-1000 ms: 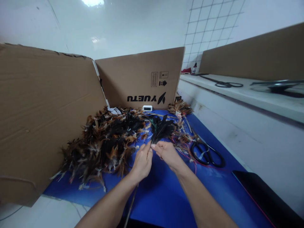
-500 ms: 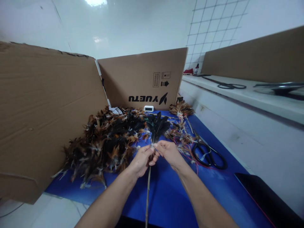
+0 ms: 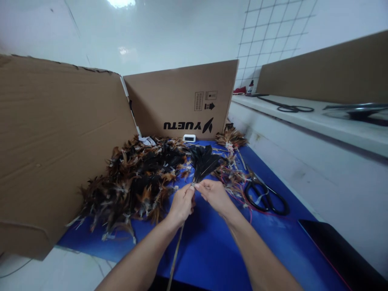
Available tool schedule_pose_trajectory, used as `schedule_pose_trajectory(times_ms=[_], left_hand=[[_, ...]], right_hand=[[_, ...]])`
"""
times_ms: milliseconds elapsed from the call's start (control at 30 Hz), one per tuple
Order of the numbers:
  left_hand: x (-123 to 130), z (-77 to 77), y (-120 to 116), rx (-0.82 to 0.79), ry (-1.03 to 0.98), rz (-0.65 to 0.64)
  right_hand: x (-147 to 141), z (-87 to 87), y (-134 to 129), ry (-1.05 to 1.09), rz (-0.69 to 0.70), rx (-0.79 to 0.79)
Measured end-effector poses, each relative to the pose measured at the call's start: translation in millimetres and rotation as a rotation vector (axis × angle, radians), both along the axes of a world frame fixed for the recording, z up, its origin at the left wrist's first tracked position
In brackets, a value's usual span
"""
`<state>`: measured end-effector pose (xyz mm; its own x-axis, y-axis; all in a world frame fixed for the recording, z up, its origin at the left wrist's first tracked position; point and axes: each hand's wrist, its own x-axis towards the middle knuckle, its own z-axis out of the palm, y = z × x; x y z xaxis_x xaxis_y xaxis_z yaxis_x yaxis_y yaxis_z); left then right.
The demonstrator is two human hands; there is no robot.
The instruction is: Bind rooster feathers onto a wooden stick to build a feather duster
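Note:
My left hand is wrapped round a thin stick, whose lower end runs down toward me. A fan of black feathers spreads from the stick's top end, beyond my fingers. My right hand pinches at the feathers' base, its fingertips meeting my left thumb. Whatever lies in that pinch is too small to make out. Left of my hands is a big heap of brown and black feathers. On the right, black-handled scissors lie beside loose feathers and pink string.
Cardboard panels stand behind and to the left of the blue tabletop. A small white digital display sits at the back. A black flat object lies front right. On the white ledge rests another pair of scissors.
The stick's lower end has swung left and the black feather fan has tipped right and turned. My left fingers have closed in round the stick; my right hand stays at the feathers' base.

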<state>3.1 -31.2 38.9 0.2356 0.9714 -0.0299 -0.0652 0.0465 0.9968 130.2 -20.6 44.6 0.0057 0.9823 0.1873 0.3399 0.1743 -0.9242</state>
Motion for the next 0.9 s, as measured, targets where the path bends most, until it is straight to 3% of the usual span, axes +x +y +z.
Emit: schedule_pose_trajectory(times_ms=[100,267,433,533,700,900], left_hand=[[0.3,6.5,-1.1,-0.063,-0.121,-0.025],[-1.8,11.1,1.5,-0.167,-0.291,-0.173],[-2.0,13.0,0.3,-0.145,-0.307,-0.22],[0.0,11.4,-1.2,-0.066,-0.191,-0.178],[0.6,1.6,1.7,0.125,0.202,-0.013],[-0.6,1.1,-0.9,0.484,0.62,0.114]], right_hand=[[-0.5,5.9,-2.1,0.042,0.005,-0.024],[-1.3,11.0,-3.9,0.116,0.014,-0.062],[-1.4,9.5,-2.8,0.119,0.064,-0.054],[-1.6,7.5,-2.5,0.043,0.067,-0.02],[-3.8,1.0,-1.7,-0.113,-0.007,0.053],[-5.3,-6.5,-0.8,0.0,0.022,0.013]])
